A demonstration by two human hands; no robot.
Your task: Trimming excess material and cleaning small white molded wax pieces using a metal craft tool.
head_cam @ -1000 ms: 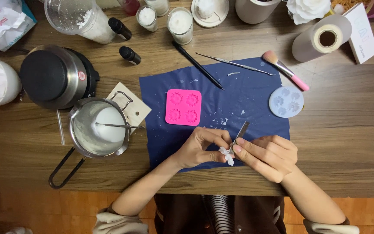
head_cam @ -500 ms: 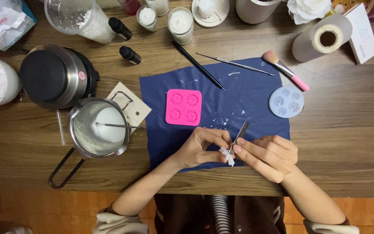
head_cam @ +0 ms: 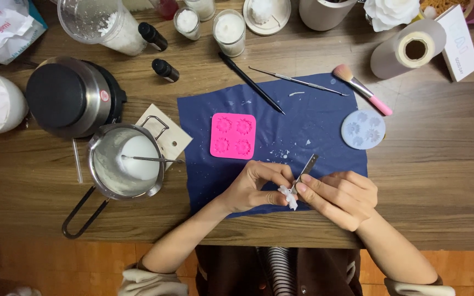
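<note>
Fingers of the left hand are pinched on a small white wax flower, held just above the near edge of the blue mat. The right hand is closed on a thin metal tool, its lower end at the flower. That flower looks light and brittle, likely to crumble if squeezed, so a soft hold by its sides seems safest. Just beyond the hands lies a pink mould, with white crumbs scattered about. Further right sits a pale round mould; a brush, a black stick and a metal pick lie at the mat's far edge. To the left on the tabletop stands a pot of wax, well apart. Nothing crowds the hands.
</note>
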